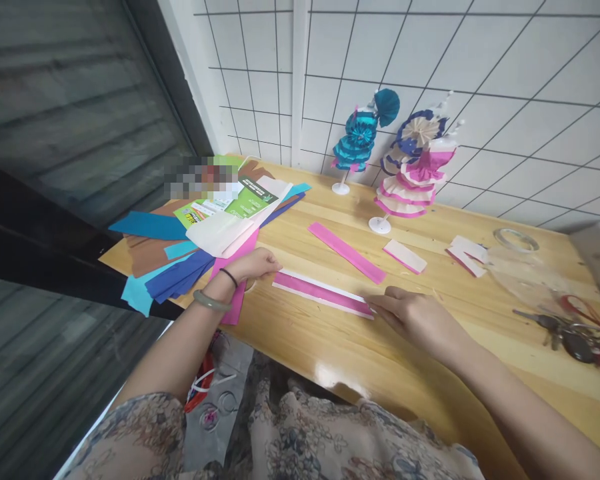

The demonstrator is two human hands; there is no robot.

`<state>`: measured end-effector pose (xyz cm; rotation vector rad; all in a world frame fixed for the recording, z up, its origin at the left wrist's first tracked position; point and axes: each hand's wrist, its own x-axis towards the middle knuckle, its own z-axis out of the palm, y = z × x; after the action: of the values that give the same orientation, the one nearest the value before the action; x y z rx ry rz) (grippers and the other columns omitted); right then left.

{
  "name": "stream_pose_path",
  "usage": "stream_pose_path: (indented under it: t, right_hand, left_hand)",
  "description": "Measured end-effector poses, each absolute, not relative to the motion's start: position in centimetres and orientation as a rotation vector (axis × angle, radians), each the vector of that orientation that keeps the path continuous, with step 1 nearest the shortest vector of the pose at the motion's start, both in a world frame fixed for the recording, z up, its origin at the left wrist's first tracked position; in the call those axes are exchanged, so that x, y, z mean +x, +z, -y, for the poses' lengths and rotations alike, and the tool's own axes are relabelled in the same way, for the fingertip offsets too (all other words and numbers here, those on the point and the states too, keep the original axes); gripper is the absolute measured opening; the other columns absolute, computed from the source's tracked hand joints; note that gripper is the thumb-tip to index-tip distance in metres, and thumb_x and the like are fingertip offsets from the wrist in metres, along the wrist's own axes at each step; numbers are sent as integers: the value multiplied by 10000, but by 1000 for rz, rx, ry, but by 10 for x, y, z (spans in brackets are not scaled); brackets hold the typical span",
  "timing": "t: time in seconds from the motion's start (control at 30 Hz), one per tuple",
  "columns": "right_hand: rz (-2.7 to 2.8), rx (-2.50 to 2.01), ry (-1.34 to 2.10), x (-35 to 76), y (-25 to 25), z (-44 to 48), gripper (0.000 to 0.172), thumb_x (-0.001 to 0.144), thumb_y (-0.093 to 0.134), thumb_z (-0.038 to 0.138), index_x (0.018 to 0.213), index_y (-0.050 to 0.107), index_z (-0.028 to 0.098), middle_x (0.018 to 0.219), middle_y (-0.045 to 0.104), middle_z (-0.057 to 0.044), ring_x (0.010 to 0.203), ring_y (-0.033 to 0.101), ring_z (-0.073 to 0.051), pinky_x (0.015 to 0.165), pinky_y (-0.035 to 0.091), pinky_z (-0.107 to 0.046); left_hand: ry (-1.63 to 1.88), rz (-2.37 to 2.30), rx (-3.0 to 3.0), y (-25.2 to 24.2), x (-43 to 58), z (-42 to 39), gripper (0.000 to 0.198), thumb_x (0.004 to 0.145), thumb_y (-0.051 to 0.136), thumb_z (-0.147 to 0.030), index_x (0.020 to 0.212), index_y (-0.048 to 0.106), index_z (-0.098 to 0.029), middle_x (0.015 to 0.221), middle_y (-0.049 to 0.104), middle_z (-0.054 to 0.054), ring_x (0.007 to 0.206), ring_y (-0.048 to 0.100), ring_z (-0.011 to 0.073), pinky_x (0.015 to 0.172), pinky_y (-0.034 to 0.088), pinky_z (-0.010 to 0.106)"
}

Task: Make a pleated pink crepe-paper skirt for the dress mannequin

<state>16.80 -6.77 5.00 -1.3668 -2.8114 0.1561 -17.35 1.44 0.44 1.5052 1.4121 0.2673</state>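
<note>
A long pink strip laid on a white strip [320, 291] lies on the wooden table [330, 340]. My left hand [253, 264] rests at its left end, fingers curled and pressed down on it. My right hand [415, 317] presses the strip's right end with its fingertips together. A jade bangle and a black hair tie sit on my left wrist. A second pink strip [346, 252] lies just beyond, at an angle.
A heap of blue, brown and pink paper sheets [180, 260] with a green leaflet sits at the left corner. Two paper dolls on stands [360, 137] [415, 167] are at the back. Small pink-white pieces [405, 256], a tape roll [515, 239] and keys [570, 333] lie right.
</note>
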Motion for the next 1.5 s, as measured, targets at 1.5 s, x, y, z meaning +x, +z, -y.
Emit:
stream_pose_path:
  t: [1.5]
  right_hand:
    - [2808,-1289,-343,206,53,71,513,765,357,18,1231,545,123,868,663,-106,693,606,-207,577,419,-291]
  left_hand:
    - [388,-1290,1311,40,-163,-2,228,648,638,-322,565,546,-130,468,456,-30,433,377,54,442,263,192]
